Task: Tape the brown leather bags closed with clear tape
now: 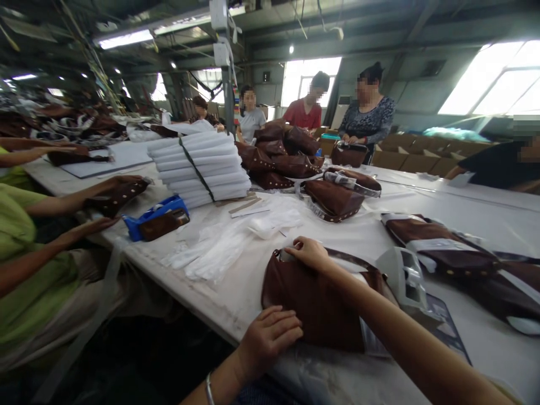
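A brown leather bag (314, 298) lies flat on the white table (464, 208) right in front of me. My left hand (270, 334) rests on the bag's near left corner, fingers stretched flat and together. My right hand (310, 253) reaches across to the bag's far top edge, fingers curled and pinching something small and pale there; I cannot make out what. A white tape dispenser (405, 278) stands just right of the bag.
Loose white wrapping (219, 247) lies left of the bag. A strapped stack of white sheets (200, 166), a blue tape dispenser (158, 216) and more brown bags (337, 194) sit further out. A person in green (25, 253) works at left; several people stand at the far end.
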Available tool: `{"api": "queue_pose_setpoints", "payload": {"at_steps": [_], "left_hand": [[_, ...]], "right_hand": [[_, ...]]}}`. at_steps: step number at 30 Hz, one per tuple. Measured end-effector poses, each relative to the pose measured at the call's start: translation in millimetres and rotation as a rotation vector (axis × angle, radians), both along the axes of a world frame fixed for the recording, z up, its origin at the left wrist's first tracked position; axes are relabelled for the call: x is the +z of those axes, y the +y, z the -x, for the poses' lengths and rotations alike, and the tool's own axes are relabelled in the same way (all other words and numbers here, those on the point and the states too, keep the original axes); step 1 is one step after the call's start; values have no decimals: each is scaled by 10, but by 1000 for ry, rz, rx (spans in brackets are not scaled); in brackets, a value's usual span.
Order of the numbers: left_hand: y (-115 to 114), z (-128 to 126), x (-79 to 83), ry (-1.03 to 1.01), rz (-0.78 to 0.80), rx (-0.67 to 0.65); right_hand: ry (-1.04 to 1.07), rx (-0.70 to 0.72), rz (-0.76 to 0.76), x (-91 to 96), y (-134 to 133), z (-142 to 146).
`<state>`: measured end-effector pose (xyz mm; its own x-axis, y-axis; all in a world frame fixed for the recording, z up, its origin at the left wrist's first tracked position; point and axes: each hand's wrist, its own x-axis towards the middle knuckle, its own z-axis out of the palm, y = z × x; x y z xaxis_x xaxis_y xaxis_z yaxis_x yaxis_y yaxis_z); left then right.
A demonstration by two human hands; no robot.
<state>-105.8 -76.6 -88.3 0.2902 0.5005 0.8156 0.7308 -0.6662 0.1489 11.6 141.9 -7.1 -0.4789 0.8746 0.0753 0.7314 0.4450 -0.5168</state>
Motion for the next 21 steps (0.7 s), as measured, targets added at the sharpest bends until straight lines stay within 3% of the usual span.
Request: {"api": "queue_pose_setpoints", "payload": {"at_steps": [5, 11, 17, 21], "left_hand": [[-46, -130, -5, -22, 1, 58], [-119, -214, 16, -34, 8, 87], [-168, -211, 30, -15, 32, 94], [-183, -177, 42, 42, 47, 89]], "right_hand": [[254, 88, 123, -107, 152, 85], [566, 162, 315, -123, 46, 59], [788, 192, 339, 188, -94, 67], [751, 226, 266, 408, -454, -73]]}}
